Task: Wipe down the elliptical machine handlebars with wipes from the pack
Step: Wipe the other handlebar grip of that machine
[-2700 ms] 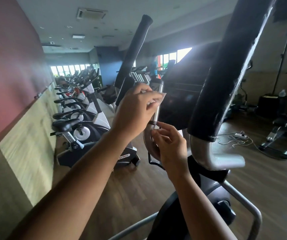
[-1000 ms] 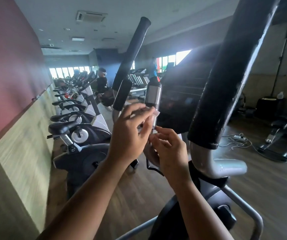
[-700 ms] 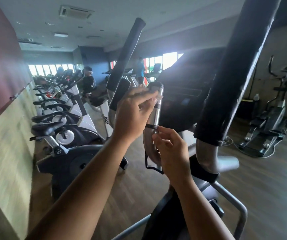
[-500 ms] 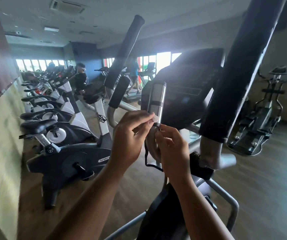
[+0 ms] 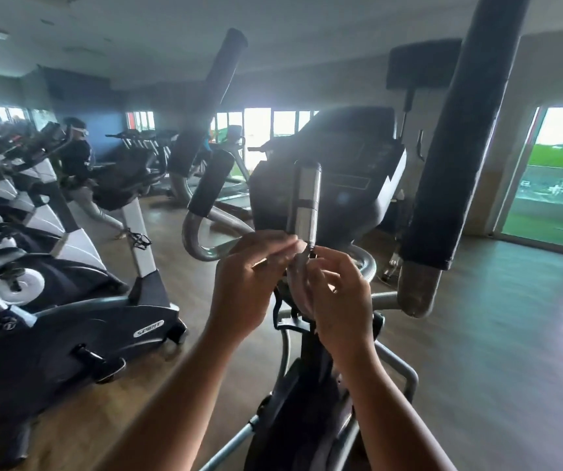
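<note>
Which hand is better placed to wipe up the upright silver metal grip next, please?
Left: the left hand pinches what looks like a pale wipe at the silver metal grip's base; the right hand sits lower.

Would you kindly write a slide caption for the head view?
Left hand and right hand meet at the base of the elliptical's upright silver grip.

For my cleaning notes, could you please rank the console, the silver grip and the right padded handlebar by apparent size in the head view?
1. The right padded handlebar and the console look about alike; the handlebar is nearer the camera, so unranked.
2. The silver grip, clearly smallest.
</note>
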A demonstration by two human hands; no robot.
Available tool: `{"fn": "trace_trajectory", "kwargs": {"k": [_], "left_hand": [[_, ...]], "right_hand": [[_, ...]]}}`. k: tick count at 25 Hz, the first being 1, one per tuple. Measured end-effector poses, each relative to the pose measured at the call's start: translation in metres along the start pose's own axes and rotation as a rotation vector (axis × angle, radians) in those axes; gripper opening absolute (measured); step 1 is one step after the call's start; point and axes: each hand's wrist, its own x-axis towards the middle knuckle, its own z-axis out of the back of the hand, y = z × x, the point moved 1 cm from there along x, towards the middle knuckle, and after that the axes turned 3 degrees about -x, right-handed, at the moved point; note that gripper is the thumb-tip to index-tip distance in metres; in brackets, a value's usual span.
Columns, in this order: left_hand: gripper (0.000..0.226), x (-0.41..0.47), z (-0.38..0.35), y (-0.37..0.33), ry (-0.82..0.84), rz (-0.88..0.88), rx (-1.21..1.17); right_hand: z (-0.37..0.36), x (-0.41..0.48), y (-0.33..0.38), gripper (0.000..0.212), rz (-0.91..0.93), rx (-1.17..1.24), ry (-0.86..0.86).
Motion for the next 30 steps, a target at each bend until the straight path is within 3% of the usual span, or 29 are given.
{"fn": "trace_trajectory", "kwargs": {"k": [9,15,22,26,30], "left_hand": [[0.012,0.049,0.066,0.019,0.006,0.034,-0.072],[0.017,0.084,0.116,0.045,-0.087,0.083,-0.052],[0.026,0.127,0.167,0.112,-0.048,0.123,-0.037],[0.011,0.146,0.166,0.143,0.019,0.234,-0.161],[0.006,0.168,0.153,0.16,0.125,0.167,-0.345]], "right_hand": [[-0.035,-0.006,0.007,0.01,0.334,-0.494,-0.328],[-0.091,0.0,0.041,0.015,0.571,-0.591,-0.298],[-0.17,0.05,0.026,0.019,0.45,-0.583,-0.116],[-0.19,0.087,0.007,0.041,0.331,-0.57,-0.123],[-0.202,0.104,-0.007,0.055,0.318,-0.568,-0.143]]}}
